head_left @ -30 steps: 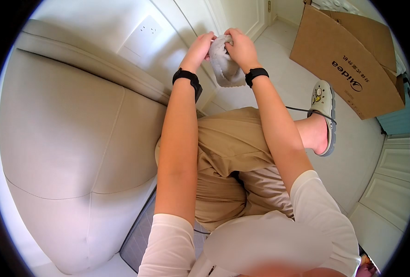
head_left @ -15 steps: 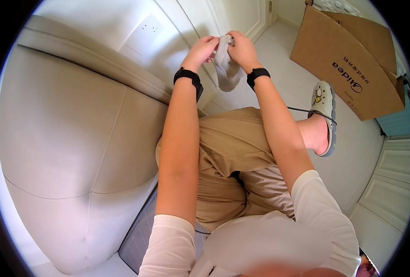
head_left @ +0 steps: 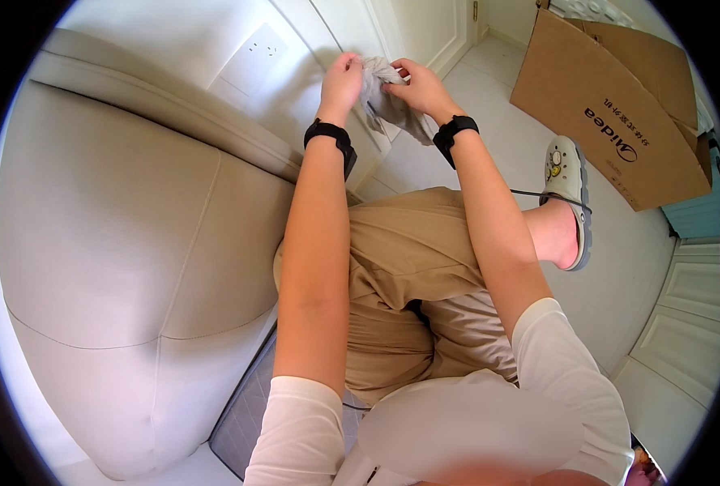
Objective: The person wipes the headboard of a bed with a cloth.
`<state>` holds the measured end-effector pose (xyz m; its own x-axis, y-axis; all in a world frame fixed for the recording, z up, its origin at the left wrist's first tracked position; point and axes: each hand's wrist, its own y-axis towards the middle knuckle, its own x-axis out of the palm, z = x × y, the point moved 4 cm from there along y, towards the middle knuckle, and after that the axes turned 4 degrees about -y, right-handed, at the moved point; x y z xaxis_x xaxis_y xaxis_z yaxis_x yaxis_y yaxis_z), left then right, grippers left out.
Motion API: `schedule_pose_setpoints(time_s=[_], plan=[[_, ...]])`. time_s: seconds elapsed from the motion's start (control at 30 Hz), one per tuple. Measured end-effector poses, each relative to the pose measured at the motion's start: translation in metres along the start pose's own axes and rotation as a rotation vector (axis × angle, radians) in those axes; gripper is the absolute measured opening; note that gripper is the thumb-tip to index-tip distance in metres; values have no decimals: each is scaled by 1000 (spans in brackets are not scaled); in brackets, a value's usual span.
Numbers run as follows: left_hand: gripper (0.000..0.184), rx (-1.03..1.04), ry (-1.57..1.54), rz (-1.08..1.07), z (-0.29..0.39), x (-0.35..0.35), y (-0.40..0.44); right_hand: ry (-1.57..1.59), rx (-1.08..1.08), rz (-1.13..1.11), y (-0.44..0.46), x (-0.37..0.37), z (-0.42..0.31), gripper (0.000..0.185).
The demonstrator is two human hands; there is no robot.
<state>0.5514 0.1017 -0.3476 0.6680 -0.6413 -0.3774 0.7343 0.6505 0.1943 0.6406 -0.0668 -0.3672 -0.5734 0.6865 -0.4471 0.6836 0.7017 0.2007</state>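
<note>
In the head view, a light grey, soft fabric piece that looks like a sock (head_left: 402, 113) hangs between my hands beyond my raised knee. My left hand (head_left: 343, 83) pinches its gathered upper edge at the left. My right hand (head_left: 426, 91) grips the same edge from the right, with fingers curled at the opening. The lower part droops toward the floor and passes partly behind my right wrist. Each wrist wears a black band.
A beige padded headboard or sofa side (head_left: 133, 219) fills the left. A wall socket (head_left: 262, 50) sits behind it. At the right stands a large cardboard box (head_left: 611, 113). My foot in a pale clog (head_left: 566, 174) rests on the tiled floor (head_left: 489, 154).
My left hand has moved left and slightly up, spreading the sock's edge. The sock's lower part has swung to the right, and my right hand has turned slightly.
</note>
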Motion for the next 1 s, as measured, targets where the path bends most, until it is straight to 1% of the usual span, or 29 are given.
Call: schedule_pose_setpoints(time_s=[0.1, 0.2, 0.3, 0.4, 0.5, 0.6, 0.7, 0.8, 0.9, 1.0], plan=[[31, 58, -90, -10, 10, 2, -3, -15, -19, -14, 3, 2, 1, 56], [31, 57, -169, -41, 20, 3, -8, -56, -77, 56, 4, 2, 2, 54], [37, 38, -258, -100, 25, 7, -10, 35, -82, 17, 3, 2, 2, 52], [47, 4, -205, -171, 26, 9, -8, -139, -31, 79, 5, -3, -1, 50], [62, 5, -193, -263, 32, 15, -16, -129, -37, 189, 0, -11, -6, 38], [74, 69, -114, -334, 42, 19, -22, -122, -32, 300, 0, -15, -6, 37], [83, 127, -12, -357, 43, 24, -24, -92, -21, 302, 3, -17, -3, 40], [82, 277, 93, -304, 47, 26, -25, -119, -9, 293, 3, -18, -4, 45], [73, 282, 302, -236, 52, 20, -28, -174, 5, 265, 2, -18, -9, 49], [56, 276, 404, -190, 61, 13, -30, -116, -22, 243, 0, -16, -12, 50]])
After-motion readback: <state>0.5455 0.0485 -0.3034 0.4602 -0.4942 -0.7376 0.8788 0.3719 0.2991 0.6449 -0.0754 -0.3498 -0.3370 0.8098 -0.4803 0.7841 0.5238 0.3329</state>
